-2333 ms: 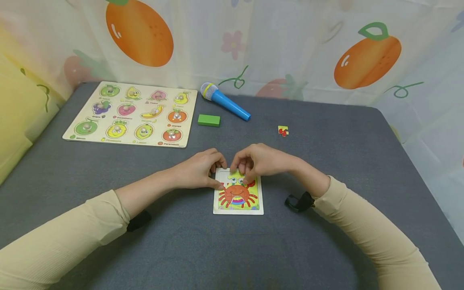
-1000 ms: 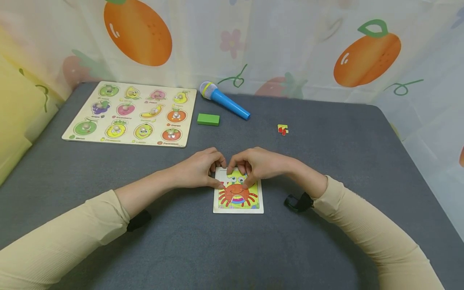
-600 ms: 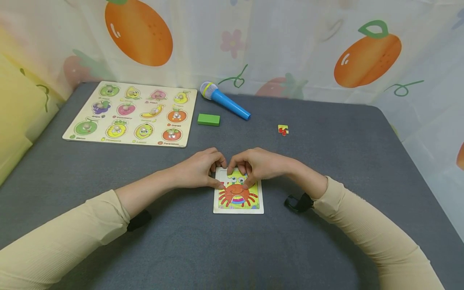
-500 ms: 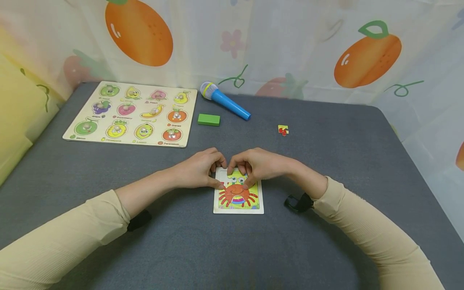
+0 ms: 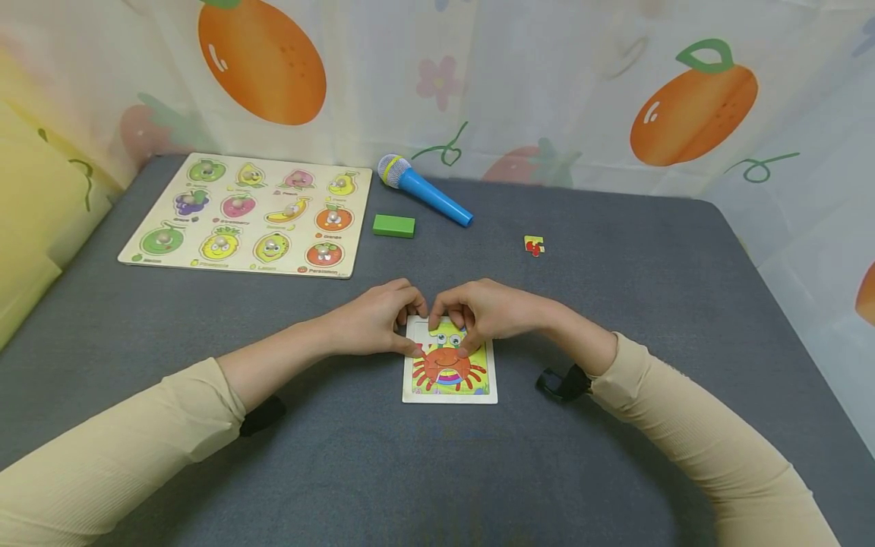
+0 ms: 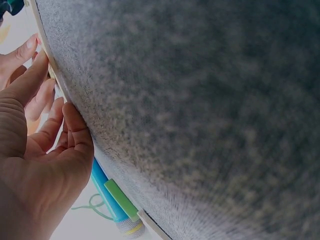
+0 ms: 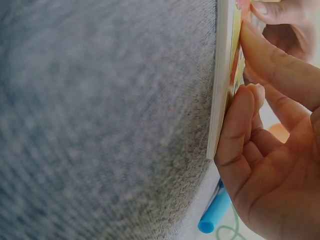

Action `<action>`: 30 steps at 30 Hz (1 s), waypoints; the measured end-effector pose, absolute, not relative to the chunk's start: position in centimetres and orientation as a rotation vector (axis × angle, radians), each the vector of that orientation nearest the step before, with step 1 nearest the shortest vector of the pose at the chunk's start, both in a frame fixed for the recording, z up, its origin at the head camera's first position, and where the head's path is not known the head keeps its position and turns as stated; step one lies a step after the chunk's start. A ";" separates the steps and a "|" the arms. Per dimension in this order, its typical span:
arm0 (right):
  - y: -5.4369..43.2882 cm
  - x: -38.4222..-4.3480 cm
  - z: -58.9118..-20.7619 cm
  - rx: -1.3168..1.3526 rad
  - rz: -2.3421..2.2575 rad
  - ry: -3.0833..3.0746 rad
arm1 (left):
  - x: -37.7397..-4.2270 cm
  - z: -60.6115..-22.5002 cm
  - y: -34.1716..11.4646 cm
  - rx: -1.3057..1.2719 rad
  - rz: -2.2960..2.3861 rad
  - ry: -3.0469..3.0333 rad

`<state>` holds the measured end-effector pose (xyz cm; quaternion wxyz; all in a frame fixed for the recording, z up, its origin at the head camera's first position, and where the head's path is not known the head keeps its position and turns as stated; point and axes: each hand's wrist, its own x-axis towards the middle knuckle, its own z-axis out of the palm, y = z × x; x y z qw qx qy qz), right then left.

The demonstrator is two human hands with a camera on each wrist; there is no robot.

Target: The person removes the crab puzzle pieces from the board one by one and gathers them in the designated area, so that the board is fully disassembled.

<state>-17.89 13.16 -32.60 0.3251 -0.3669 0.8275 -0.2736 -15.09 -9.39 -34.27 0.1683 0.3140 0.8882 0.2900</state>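
A small crab jigsaw puzzle in a pale frame lies flat on the grey table in front of the person. My left hand grips the frame's upper left corner, thumb on the left side and curled fingers at the top edge. From above, my right hand pinches a yellow puzzle piece with eyes on it, between thumb and index finger, at the picture's top. Part of that piece is hidden by the fingers. A pale bare patch shows at the picture's upper left. A loose red and yellow puzzle piece lies farther back right.
A fruit knob puzzle board lies at the back left. Beside it are a green block and a blue toy microphone. A fruit-print curtain hangs behind the table.
Since the earliest frame, my right hand has shifted slightly left and toward the person, its index finger moving left over the picture's top. In the last half second both hands have stayed put.
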 end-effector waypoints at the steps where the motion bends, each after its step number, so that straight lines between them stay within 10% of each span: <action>1: 13.2 -17.9 -32.6 -0.964 -0.720 2.169 | -15.1 -34.3 -9.4 0.891 0.823 2.526; 30: 13.3 -17.7 -32.5 -1.019 -0.710 2.202 | -15.2 -34.4 -9.3 0.893 0.810 2.536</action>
